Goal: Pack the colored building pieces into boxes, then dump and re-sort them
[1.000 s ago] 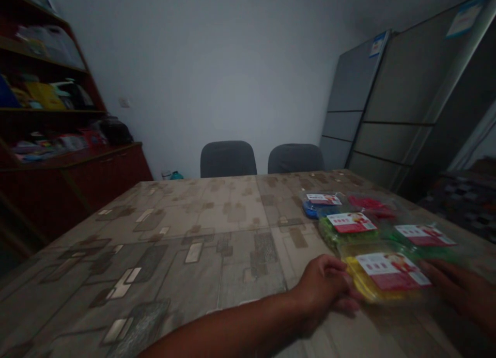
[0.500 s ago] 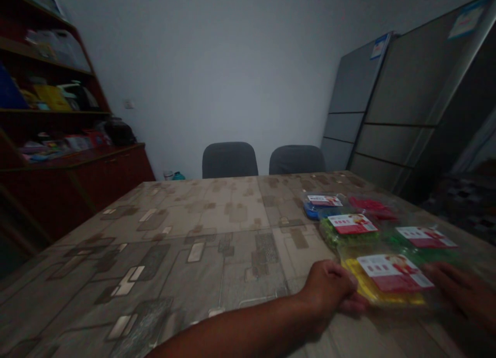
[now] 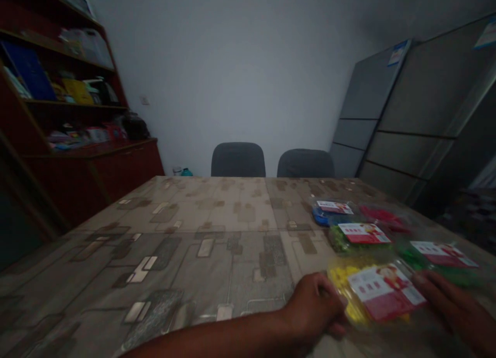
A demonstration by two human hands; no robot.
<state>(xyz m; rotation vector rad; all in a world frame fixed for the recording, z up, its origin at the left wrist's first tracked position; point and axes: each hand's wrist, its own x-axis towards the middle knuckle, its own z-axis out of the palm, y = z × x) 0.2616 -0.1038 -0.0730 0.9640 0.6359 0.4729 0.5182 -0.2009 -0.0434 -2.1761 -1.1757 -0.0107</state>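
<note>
Gripping the yellow box [image 3: 374, 291], the left hand [image 3: 313, 304] curls at one edge; whether the right hand [image 3: 455, 304] grips too, I cannot tell. The box is in front of the light-green box [image 3: 360, 235]. Its thin plastic is probably light, slippery, easily dented: hold both edges.

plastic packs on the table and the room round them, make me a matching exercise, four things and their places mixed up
Things
1. yellow pack
2. blue pack
3. grey chairs
4. red-brown cabinet

Places
A. at the left of the picture
B. beside the pink-red pack
C. just beyond the far edge of the table
D. between the left hand and the right hand

Pairs
1-D, 2-B, 3-C, 4-A
</note>
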